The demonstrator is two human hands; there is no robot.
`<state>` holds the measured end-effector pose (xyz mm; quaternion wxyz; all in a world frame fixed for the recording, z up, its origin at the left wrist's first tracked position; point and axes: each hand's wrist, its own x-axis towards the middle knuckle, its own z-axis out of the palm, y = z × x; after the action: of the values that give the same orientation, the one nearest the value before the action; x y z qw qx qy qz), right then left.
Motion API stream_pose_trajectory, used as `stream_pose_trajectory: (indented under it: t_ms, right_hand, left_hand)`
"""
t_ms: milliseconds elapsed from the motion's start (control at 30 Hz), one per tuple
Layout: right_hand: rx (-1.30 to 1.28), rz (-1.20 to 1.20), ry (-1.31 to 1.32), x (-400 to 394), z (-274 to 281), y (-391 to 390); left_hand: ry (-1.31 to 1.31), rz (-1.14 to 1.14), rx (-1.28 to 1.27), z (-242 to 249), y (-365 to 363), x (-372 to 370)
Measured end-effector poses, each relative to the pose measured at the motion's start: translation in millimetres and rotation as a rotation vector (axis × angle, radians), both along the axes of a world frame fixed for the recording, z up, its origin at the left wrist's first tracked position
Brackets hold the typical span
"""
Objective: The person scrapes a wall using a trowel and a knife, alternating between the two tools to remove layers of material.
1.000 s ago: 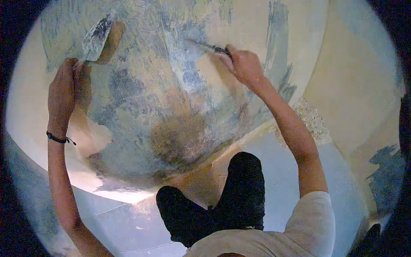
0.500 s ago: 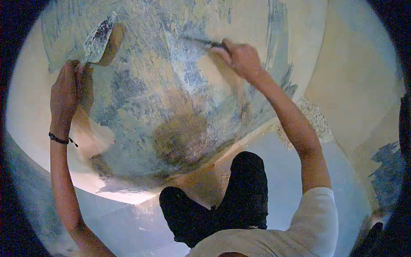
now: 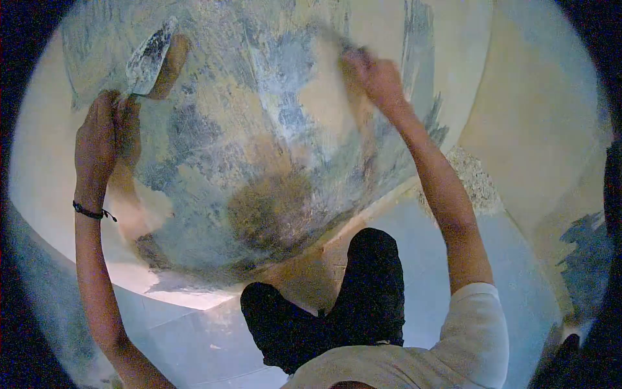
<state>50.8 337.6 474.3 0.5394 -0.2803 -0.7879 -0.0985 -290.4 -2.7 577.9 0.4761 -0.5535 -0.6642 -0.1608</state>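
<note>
At the upper left my left hand [image 3: 97, 139] is closed around the handle end of a trowel [image 3: 150, 61]. Its leaf-shaped blade points up and is smeared with pale and dark paste; a brown shadow falls beside it. My right hand [image 3: 372, 76] grips a thin-bladed putty knife [image 3: 335, 37], seen nearly edge-on and blurred, its blade angled up and left close over the wall. Behind both hands spreads a curved wall [image 3: 278, 123] with patchy blue-grey and beige coating, streaked by strokes.
My bent knees [image 3: 372, 266] in dark trousers are below the wall's lower edge. Pale blue floor [image 3: 421, 279] lies around them. A rough, speckled patch [image 3: 472, 174] shows at the right beside my forearm. Farther right stands another beige surface [image 3: 544, 129] with a dark grey patch.
My right hand has moved slightly up and to the right, carrying the putty knife along the wall. My left hand and the trowel stay nearly still.
</note>
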Motion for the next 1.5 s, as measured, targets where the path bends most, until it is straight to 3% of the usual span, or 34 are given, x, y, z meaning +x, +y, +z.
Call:
stream_pose_trajectory:
  t_ms: [67,200,333,367,433,500,633,733,767,867,967,1067,1100,1200,1233,1333,1367,1467,1500]
  right_hand:
    - [-0.200,0.049,0.277,9,15,12]
    - [0.039,-0.028,-0.128,10,-4,5]
    - [-0.110,0.056,0.142,-1,1,-5]
    - [0.038,-0.046,-0.072,-6,-7,-6]
    - [0.052,0.030,0.043,-2,6,3]
    - [-0.268,0.112,0.287,5,32,-3]
    - [0.002,-0.051,-0.087,-2,12,2]
    - [-0.195,0.065,0.234,9,37,13]
    - [-0.091,0.050,0.243,1,31,11]
    - [0.012,-0.098,-0.063,3,19,9]
    - [-0.187,-0.061,0.200,13,42,18]
    - [0.011,-0.032,-0.072,0,20,-4]
    - [0.096,-0.083,-0.040,3,25,8]
    - [-0.151,0.010,0.258,5,52,13]
    - [-0.008,0.061,0.166,1,43,6]
    - [0.158,-0.079,-0.020,7,40,17]
    - [0.129,0.015,0.049,20,53,14]
    - [0.058,-0.057,0.149,16,59,30]
    - [0.131,-0.080,0.038,13,45,37]
  left_hand:
    - [-0.014,0.027,0.006,0,1,11]
    - [0.025,0.063,0.009,1,0,15]
    - [0.020,0.069,0.013,1,2,9]
    - [0.002,0.088,0.018,1,2,11]
    - [-0.016,0.102,0.016,2,2,10]
    - [-0.026,0.082,-0.005,1,2,8]
    - [-0.116,0.105,-0.016,4,1,14]
    - [-0.049,0.078,-0.008,0,1,5]
    - [-0.065,0.087,-0.017,0,1,4]
    - [0.037,0.065,-0.014,3,-1,-5]
    - [0.062,0.057,-0.014,-2,2,-4]
    - [-0.011,0.087,-0.006,3,1,13]
    - [-0.044,0.094,-0.015,2,1,19]
    - [-0.064,0.096,-0.032,3,3,18]
    - [-0.049,0.090,-0.030,4,3,16]
    - [-0.001,0.077,0.008,2,3,11]
    - [0.018,0.075,0.011,1,4,11]
    - [-0.049,0.156,-0.054,4,2,16]
    - [-0.089,0.197,-0.079,8,0,17]
